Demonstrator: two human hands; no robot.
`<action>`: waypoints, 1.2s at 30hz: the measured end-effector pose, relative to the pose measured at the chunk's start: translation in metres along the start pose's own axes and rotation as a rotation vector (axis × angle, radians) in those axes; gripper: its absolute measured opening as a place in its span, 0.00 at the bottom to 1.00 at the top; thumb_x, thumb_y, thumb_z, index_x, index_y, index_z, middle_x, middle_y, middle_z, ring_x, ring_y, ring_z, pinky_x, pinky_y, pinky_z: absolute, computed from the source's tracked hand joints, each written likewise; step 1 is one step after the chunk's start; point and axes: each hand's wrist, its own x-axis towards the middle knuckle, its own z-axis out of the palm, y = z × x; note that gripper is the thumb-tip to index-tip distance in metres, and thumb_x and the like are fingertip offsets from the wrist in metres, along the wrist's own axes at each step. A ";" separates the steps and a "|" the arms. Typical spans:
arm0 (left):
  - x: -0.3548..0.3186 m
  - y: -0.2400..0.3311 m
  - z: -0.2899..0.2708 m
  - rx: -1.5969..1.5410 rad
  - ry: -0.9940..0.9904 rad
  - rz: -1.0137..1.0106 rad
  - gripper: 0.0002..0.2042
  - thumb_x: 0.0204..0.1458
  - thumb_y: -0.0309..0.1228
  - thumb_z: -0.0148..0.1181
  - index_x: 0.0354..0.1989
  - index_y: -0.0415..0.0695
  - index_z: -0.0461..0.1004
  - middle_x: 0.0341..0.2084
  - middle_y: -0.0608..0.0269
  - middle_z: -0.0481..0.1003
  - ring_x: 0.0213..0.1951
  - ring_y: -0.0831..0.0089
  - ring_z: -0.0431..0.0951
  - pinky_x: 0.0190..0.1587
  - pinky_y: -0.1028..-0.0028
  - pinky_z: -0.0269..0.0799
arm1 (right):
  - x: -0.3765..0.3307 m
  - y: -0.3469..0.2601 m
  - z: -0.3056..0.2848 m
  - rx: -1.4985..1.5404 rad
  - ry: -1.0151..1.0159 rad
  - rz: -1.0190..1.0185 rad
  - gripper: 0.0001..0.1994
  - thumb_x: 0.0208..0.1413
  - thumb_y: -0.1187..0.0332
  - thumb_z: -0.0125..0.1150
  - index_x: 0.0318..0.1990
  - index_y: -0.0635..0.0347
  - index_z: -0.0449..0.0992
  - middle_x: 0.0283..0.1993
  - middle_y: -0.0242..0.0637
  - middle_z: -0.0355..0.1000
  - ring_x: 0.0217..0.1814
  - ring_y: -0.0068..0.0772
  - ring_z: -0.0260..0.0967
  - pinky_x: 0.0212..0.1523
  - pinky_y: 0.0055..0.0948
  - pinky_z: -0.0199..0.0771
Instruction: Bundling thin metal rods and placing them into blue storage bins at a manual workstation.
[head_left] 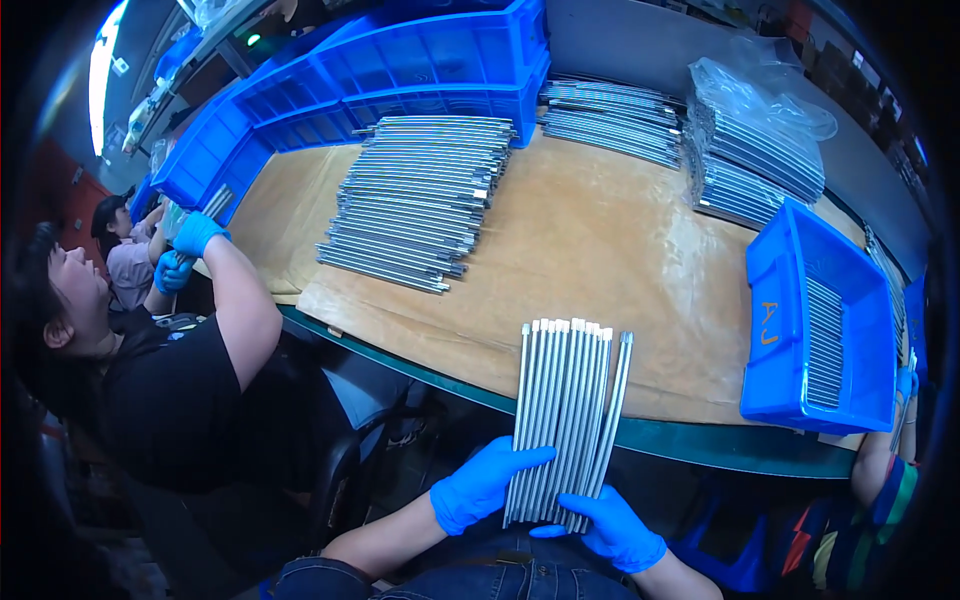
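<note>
A fanned bundle of slim silvery metal rods (562,410) is held upright in front of me, its far ends over the table's front edge. My left hand (485,485), in a blue glove, grips the bundle's left side with the thumb laid across the front. Lower down on the right, my right hand (608,527), also blue-gloved, closes round the rods near their bottom ends. One rod at the right leans slightly apart from the others. The fingers behind the bundle are mostly hidden.
On the brown-covered table (580,250) lies a wide layer of rods (415,200). More stacked rods (610,120) lie at the back, some under clear plastic (760,95). A blue bin (775,340) at right contains rods. Blue crates (430,60) line the far left. A gloved co-worker (190,400) sits left.
</note>
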 end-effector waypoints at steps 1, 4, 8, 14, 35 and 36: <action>0.000 0.000 0.000 -0.018 -0.004 -0.006 0.18 0.52 0.30 0.57 0.51 0.35 0.68 0.43 0.54 0.74 0.43 0.68 0.76 0.47 0.71 0.72 | 0.000 -0.001 -0.002 -0.035 0.001 -0.001 0.23 0.54 0.77 0.52 0.59 0.66 0.58 0.54 0.49 0.65 0.53 0.47 0.67 0.45 0.46 0.77; 0.002 -0.003 0.002 -0.063 -0.012 -0.032 0.18 0.53 0.30 0.57 0.51 0.36 0.68 0.43 0.54 0.74 0.43 0.69 0.76 0.47 0.71 0.72 | -0.001 -0.001 -0.006 -0.098 0.015 0.004 0.25 0.53 0.76 0.53 0.60 0.63 0.57 0.55 0.48 0.64 0.54 0.47 0.66 0.45 0.48 0.76; -0.001 0.000 0.005 -0.039 0.017 -0.025 0.19 0.52 0.30 0.57 0.51 0.35 0.67 0.44 0.54 0.73 0.44 0.69 0.76 0.48 0.71 0.71 | 0.001 -0.002 -0.007 -0.102 0.055 0.001 0.25 0.53 0.76 0.53 0.60 0.63 0.57 0.56 0.48 0.64 0.55 0.48 0.66 0.45 0.48 0.76; 0.000 0.001 0.007 -0.037 0.022 -0.024 0.19 0.52 0.30 0.57 0.51 0.36 0.67 0.44 0.55 0.73 0.44 0.69 0.75 0.48 0.72 0.71 | -0.005 -0.004 -0.006 0.038 0.053 0.011 0.26 0.52 0.75 0.54 0.60 0.63 0.57 0.57 0.48 0.63 0.55 0.49 0.65 0.46 0.51 0.74; 0.003 -0.001 0.003 0.080 0.042 0.007 0.19 0.51 0.30 0.58 0.50 0.35 0.69 0.42 0.55 0.74 0.43 0.70 0.75 0.47 0.72 0.71 | 0.003 0.000 -0.018 -0.035 -0.003 0.044 0.28 0.52 0.75 0.55 0.61 0.60 0.56 0.57 0.47 0.62 0.57 0.48 0.64 0.46 0.53 0.74; 0.002 -0.001 0.002 0.081 0.055 0.018 0.19 0.51 0.30 0.58 0.50 0.35 0.69 0.42 0.55 0.74 0.43 0.70 0.75 0.47 0.72 0.71 | 0.003 0.000 -0.017 -0.040 -0.017 0.051 0.28 0.52 0.75 0.55 0.61 0.60 0.56 0.57 0.47 0.62 0.57 0.48 0.64 0.46 0.53 0.74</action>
